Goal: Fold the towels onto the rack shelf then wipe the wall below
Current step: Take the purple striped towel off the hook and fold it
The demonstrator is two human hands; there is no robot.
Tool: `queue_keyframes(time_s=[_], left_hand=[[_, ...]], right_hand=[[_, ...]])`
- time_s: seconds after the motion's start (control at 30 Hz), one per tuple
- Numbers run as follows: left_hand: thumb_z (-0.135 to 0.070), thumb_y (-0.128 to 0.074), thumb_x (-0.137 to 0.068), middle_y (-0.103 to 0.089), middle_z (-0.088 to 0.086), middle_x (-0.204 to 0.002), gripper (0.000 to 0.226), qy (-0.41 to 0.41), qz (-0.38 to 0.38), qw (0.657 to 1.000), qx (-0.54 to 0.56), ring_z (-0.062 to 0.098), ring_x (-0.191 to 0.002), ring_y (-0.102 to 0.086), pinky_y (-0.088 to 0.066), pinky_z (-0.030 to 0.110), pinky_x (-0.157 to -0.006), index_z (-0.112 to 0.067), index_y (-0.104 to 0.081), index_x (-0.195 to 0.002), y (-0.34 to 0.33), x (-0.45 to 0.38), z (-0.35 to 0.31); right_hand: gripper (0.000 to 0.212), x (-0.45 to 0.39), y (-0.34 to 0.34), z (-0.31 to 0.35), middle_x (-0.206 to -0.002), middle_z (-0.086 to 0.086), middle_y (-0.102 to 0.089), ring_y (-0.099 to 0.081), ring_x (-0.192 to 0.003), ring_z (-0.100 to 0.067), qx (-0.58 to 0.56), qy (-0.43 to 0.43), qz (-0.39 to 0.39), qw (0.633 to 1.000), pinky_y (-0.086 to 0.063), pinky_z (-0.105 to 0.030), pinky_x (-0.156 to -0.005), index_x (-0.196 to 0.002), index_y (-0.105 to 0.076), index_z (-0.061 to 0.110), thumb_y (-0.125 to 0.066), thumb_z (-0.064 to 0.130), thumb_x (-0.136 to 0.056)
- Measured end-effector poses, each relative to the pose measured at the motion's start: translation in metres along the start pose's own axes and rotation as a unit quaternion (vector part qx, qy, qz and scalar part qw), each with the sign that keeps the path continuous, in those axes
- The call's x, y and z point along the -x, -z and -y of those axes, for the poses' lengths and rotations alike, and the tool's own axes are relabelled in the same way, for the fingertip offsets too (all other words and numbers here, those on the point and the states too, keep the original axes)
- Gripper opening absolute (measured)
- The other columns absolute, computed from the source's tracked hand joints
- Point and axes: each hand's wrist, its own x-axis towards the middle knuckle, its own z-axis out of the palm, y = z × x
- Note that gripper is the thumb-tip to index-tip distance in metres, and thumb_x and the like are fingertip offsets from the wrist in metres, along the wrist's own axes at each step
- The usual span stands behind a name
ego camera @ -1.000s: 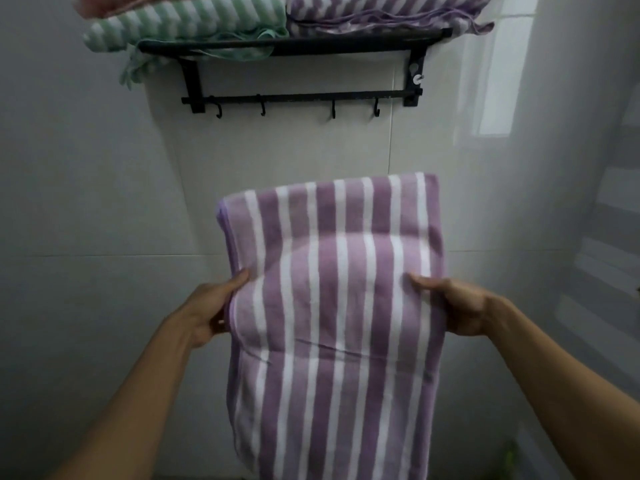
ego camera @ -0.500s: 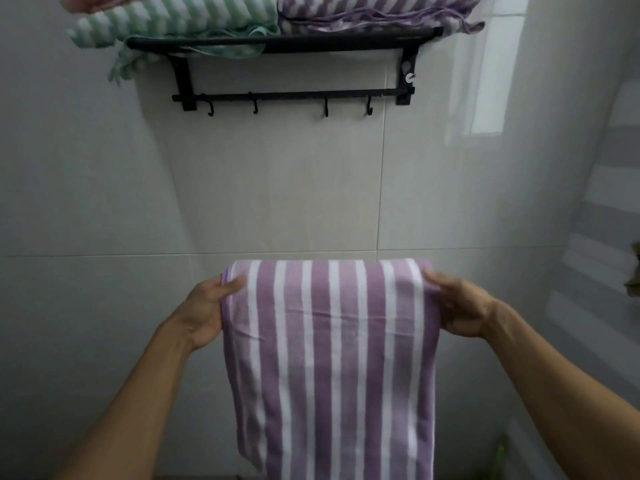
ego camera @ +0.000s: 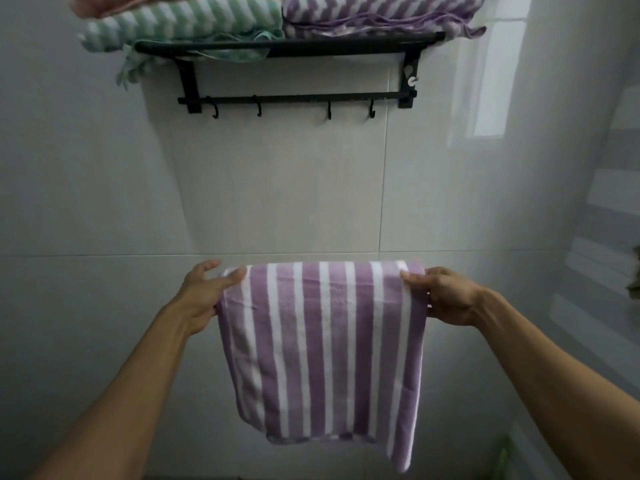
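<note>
A purple-and-white striped towel (ego camera: 325, 348) hangs folded over in front of me, its fold along the top. My left hand (ego camera: 204, 292) pinches the top left corner between thumb and fingers. My right hand (ego camera: 446, 296) grips the top right corner. Above on the tiled wall (ego camera: 284, 188) is a black rack shelf (ego camera: 287, 46) with a hook bar under it. On the shelf lie a folded green-and-white towel (ego camera: 187, 22), a folded purple-and-white towel (ego camera: 377, 12) and a reddish towel (ego camera: 114, 3) on top at the left.
Several black hooks (ego camera: 258, 107) hang from the bar below the shelf. A striped grey side wall (ego camera: 606, 216) closes in on the right. A bright window reflection (ego camera: 491, 81) shows on the tiles at upper right.
The towel's upper half came down and over, so it now hangs folded shorter. Both hands shifted from the towel's sides to the corners of the new top fold.
</note>
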Motion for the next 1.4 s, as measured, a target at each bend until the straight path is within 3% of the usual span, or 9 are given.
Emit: queue_keyframes(time_s=[0.1, 0.23, 0.47, 0.63, 0.8, 0.97, 1.13, 1.27, 1.4], left_hand=[[-0.003, -0.083, -0.075, -0.062, 0.021, -0.127, 0.076, 0.005, -0.022, 1.0, -0.002, 0.022, -0.084, -0.066, -0.053, 0.033, -0.068, -0.011, -0.045, -0.141, 0.003, 0.0, -0.003], [-0.009, -0.085, -0.074, -0.065, 0.019, -0.121, 0.072, -0.02, -0.014, 1.0, -0.009, 0.023, -0.085, -0.067, -0.055, 0.034, -0.072, -0.015, -0.047, -0.136, 0.0, -0.004, -0.012], [-0.005, -0.08, -0.08, -0.065, 0.018, -0.119, 0.07, -0.037, 0.005, 0.999, 0.03, 0.024, -0.09, -0.069, -0.058, 0.033, -0.068, -0.019, -0.046, -0.14, -0.003, -0.008, -0.014], [0.0, -0.085, -0.071, -0.063, 0.026, -0.121, 0.069, -0.062, -0.003, 0.998, -0.031, 0.029, -0.089, -0.067, -0.06, 0.035, -0.071, -0.021, -0.053, -0.129, -0.01, -0.003, -0.012], [0.001, -0.085, -0.069, -0.066, 0.016, -0.112, 0.071, -0.066, 0.024, 0.997, -0.007, 0.024, -0.086, -0.069, -0.062, 0.03, -0.066, -0.017, -0.056, -0.131, -0.006, 0.0, -0.02], [0.002, -0.087, -0.066, -0.067, 0.013, -0.1, 0.057, -0.066, -0.014, 0.997, -0.029, 0.025, -0.084, -0.067, -0.061, 0.037, -0.083, -0.007, -0.067, -0.118, -0.004, -0.002, -0.019], [0.006, -0.089, -0.055, -0.07, 0.013, -0.103, 0.06, -0.082, 0.013, 0.994, -0.075, 0.023, -0.084, -0.067, -0.062, 0.026, -0.069, -0.004, -0.069, -0.111, 0.003, -0.006, -0.02], [0.005, -0.092, -0.026, -0.072, 0.012, -0.101, 0.086, -0.085, 0.065, 0.976, -0.189, 0.027, -0.09, -0.068, -0.059, 0.033, -0.078, -0.004, -0.07, -0.108, 0.01, -0.008, -0.017], [0.002, -0.096, -0.044, -0.075, 0.008, -0.093, 0.055, -0.12, 0.043, 0.943, -0.306, 0.028, -0.088, -0.069, -0.059, 0.04, -0.085, -0.012, -0.077, -0.093, 0.013, -0.014, -0.009]], right_hand=[[0.094, 0.0, -0.004, 0.006, -0.101, -0.012, -0.076, -0.072, -0.079, -0.017, 0.036, 0.024, -0.015, 0.999, -0.058, -0.028, -0.065, -0.105, -0.074, -0.001, -0.101, 0.049, -0.031], [0.043, -0.005, -0.01, 0.018, -0.105, -0.008, -0.076, -0.069, -0.083, -0.015, 0.0, 0.037, -0.075, 0.997, -0.053, -0.029, -0.067, -0.106, -0.074, 0.004, -0.084, 0.032, -0.076], [0.055, -0.011, -0.015, 0.03, -0.105, -0.01, -0.072, -0.068, -0.088, -0.021, -0.006, 0.048, -0.151, 0.987, -0.054, -0.03, -0.065, -0.111, -0.067, -0.004, -0.088, 0.03, -0.073], [0.041, -0.013, -0.022, 0.034, -0.094, -0.007, -0.066, -0.061, -0.073, -0.017, -0.036, 0.066, -0.177, 0.981, -0.05, -0.031, -0.059, -0.103, -0.056, 0.013, -0.087, 0.022, -0.078], [0.02, -0.007, -0.012, 0.041, -0.1, -0.007, -0.066, -0.059, -0.086, -0.023, 0.033, 0.042, -0.067, 0.996, -0.053, -0.042, -0.08, -0.107, -0.068, 0.016, -0.073, 0.006, -0.09], [0.011, -0.011, -0.016, 0.04, -0.109, -0.01, -0.067, -0.06, -0.091, -0.023, 0.064, 0.058, -0.104, 0.991, -0.053, -0.041, -0.08, -0.098, -0.075, 0.015, -0.072, 0.007, -0.091], [0.041, -0.006, -0.015, 0.047, -0.117, -0.013, -0.063, -0.061, -0.104, -0.029, 0.091, 0.051, -0.027, 0.994, -0.052, -0.051, -0.101, -0.114, -0.07, 0.008, -0.07, -0.017, -0.081], [0.044, -0.011, -0.019, 0.045, -0.114, -0.015, -0.063, -0.063, -0.101, -0.031, 0.239, 0.063, -0.069, 0.967, -0.06, -0.043, -0.085, -0.116, -0.068, 0.005, -0.073, -0.017, -0.078], [0.029, -0.016, -0.019, 0.042, -0.111, -0.016, -0.066, -0.064, -0.09, -0.025, 0.325, 0.057, -0.076, 0.941, -0.059, -0.031, -0.069, -0.114, -0.069, 0.003, -0.072, -0.006, -0.087]])
